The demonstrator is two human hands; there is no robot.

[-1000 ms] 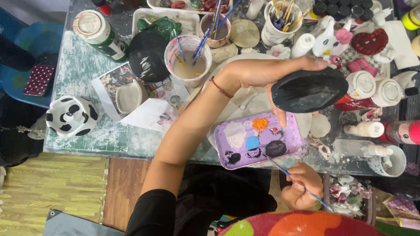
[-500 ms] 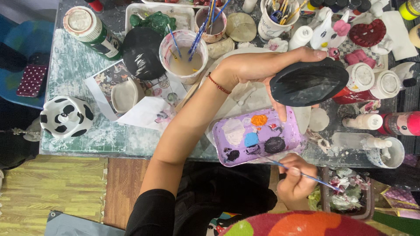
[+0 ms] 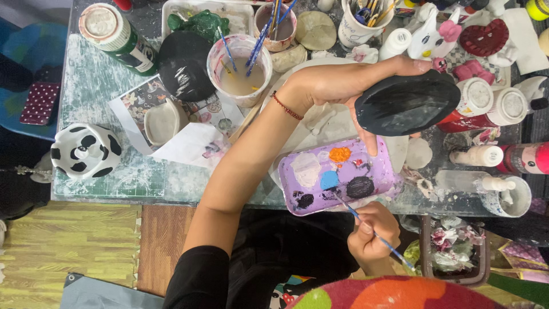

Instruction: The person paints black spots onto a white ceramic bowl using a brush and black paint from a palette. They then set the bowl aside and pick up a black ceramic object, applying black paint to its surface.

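The right hand [image 3: 374,229] grips a thin brush [image 3: 366,225], tip at the purple palette [image 3: 337,174] by the black paint. Beyond, the left hand [image 3: 343,83] holds an oval piece [image 3: 407,103] above the table, its visible face already coated black

Black short sleeve, red cord bracelet [image 3: 284,106], perhaps beaded

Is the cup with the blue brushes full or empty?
Partly full: the cup holds murky water, brushes standing in it.
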